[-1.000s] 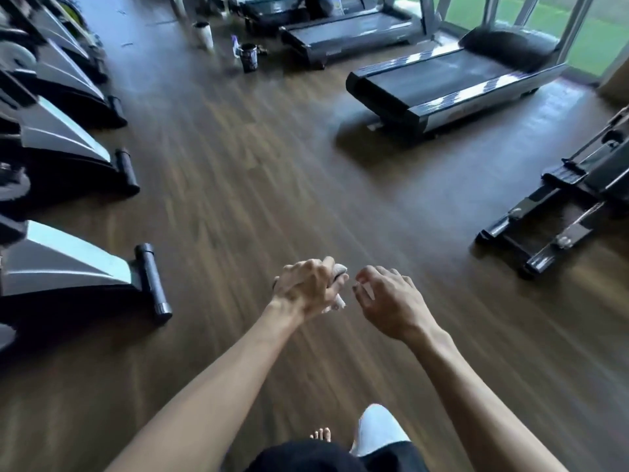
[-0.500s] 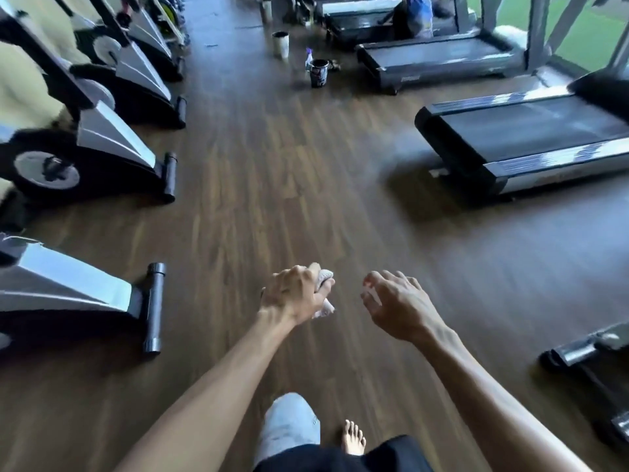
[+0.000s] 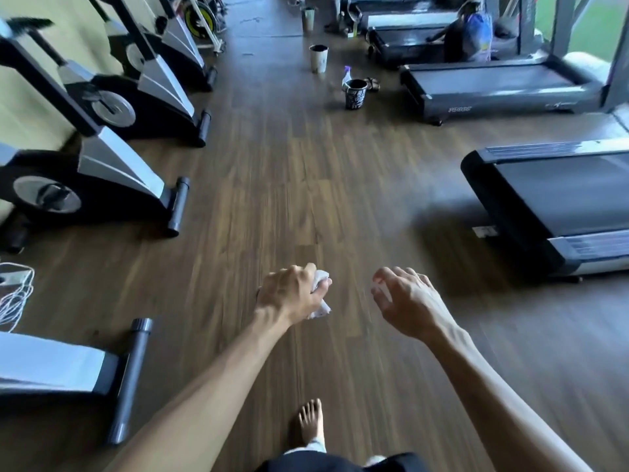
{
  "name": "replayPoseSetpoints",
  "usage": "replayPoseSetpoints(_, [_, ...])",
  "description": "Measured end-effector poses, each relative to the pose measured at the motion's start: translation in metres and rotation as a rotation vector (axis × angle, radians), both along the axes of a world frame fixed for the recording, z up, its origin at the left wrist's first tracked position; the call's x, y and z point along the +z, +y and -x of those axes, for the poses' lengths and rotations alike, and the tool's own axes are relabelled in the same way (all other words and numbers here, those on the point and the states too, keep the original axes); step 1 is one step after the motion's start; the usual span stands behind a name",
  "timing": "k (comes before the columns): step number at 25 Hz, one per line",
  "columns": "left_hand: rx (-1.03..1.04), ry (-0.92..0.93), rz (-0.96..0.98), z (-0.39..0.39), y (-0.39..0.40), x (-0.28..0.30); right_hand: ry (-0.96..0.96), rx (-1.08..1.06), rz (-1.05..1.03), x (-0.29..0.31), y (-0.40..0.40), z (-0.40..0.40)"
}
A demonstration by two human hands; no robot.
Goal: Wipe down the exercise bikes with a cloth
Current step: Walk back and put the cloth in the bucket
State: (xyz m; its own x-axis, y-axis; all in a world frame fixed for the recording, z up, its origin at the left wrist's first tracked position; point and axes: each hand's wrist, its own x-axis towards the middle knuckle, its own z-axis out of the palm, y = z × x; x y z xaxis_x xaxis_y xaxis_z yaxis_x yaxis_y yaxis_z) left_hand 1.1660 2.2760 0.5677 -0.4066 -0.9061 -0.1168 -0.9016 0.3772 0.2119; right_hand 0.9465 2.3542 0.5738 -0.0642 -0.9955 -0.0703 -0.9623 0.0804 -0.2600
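Observation:
My left hand (image 3: 294, 296) grips a crumpled white cloth (image 3: 320, 294) out in front of me, above the wooden floor. My right hand (image 3: 405, 301) hangs beside it with loosely curled fingers and holds nothing. A row of black and silver exercise bikes lines the left side: the nearest bike's base (image 3: 61, 369) at lower left, a second bike (image 3: 88, 185) beyond it, a third bike (image 3: 143, 100) further back. Neither hand touches a bike.
Treadmills stand on the right, the closest treadmill (image 3: 558, 206) at mid right. A black bucket (image 3: 355, 93) with a spray bottle (image 3: 347, 74) behind it and a pale bin (image 3: 319, 58) sit on the floor ahead. A person (image 3: 466, 35) crouches at a far treadmill. White cord (image 3: 15, 294) lies at left.
The view has swung left and forward down the aisle, so more bikes show and the bucket is closer. My hands have drifted a little apart; the left one still holds the cloth.

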Motion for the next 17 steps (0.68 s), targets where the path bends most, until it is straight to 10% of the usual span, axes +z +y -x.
replayPoseSetpoints(17, [0.150, 0.053, 0.012, 0.264, -0.514, 0.018, 0.008, 0.124, 0.017, 0.016, -0.535, 0.276])
